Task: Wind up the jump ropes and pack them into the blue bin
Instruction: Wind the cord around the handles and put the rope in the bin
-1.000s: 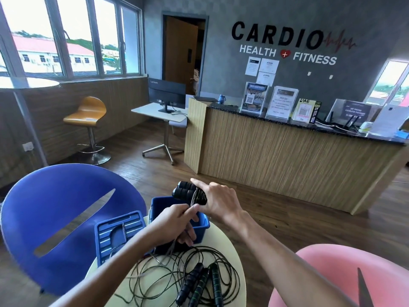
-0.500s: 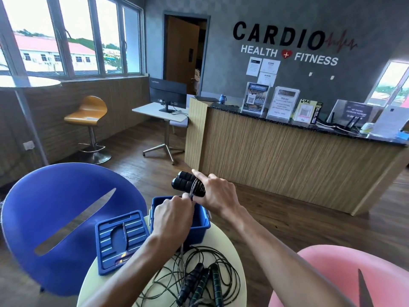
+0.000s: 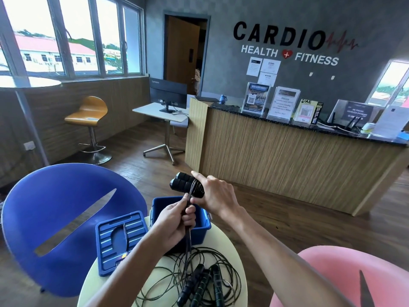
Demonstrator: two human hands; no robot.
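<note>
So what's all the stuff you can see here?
Jump rope handles: two, black, in the right hand.
Rope cord: thin, dark, hanging down to the table.
Loose jump ropes: black, tangled on the table.
Bin: one, blue, on the table.
Bin lid: one, blue, left of the bin.
Chairs: blue left, pink right.
Stool: orange, by the windows.
Monitor: black, on a desk.
Counter: wooden, with signs.
Left hand: pinches the cord.
Right hand: grips the handles.
</note>
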